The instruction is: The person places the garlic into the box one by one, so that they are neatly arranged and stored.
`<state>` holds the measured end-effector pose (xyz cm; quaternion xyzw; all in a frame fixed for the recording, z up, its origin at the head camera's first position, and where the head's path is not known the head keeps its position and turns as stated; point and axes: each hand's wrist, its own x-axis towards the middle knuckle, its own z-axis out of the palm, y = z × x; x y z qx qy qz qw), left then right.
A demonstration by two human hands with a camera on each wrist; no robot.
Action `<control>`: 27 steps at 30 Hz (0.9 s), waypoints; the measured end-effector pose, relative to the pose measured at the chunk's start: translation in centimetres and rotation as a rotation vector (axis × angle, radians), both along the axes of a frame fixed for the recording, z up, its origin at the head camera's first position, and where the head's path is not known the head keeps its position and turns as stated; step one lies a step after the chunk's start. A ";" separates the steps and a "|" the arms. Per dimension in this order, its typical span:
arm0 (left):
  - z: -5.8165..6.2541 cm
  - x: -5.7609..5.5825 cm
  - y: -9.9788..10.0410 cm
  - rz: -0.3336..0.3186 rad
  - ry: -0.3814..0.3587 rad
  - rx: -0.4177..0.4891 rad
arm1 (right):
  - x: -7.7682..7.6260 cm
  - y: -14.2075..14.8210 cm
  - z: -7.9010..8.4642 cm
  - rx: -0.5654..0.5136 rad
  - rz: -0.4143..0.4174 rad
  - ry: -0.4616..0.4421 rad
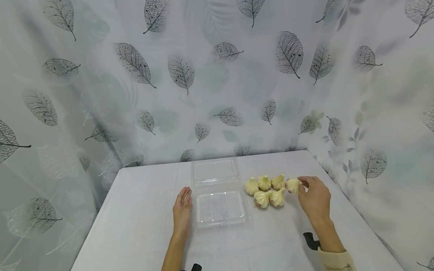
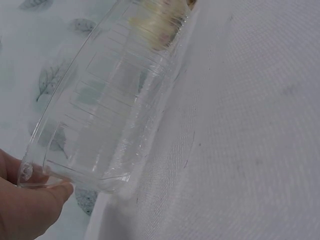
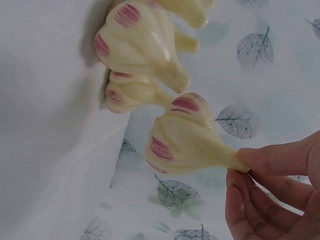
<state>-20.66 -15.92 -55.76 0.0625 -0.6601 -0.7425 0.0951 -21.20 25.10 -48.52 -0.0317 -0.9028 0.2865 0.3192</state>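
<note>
Garlic bulb (image 1: 293,186), lower frame, right of centre | my right grip (image 1: 315,197) clamped on its stem (image 3: 227,159), presumably leaving the body unobstructed | my left grip (image 1: 182,210), fingers extended at clear container's (image 1: 220,209) left edge, likely steadying it

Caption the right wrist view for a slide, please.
Right grip pinching a garlic bulb by its stem, other bulbs nearby on the white table.

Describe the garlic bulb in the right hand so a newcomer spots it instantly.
Find a white table with a clear plastic box; right of that sit five garlic bulbs. Just past their right end is the sixth bulb, the only one held, its stem pinched by the right hand.
</note>
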 end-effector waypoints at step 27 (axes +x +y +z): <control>-0.2 -0.1 -0.2 0.005 0.001 -0.003 | 0.1 -1.9 1.2 -0.003 0.038 -0.010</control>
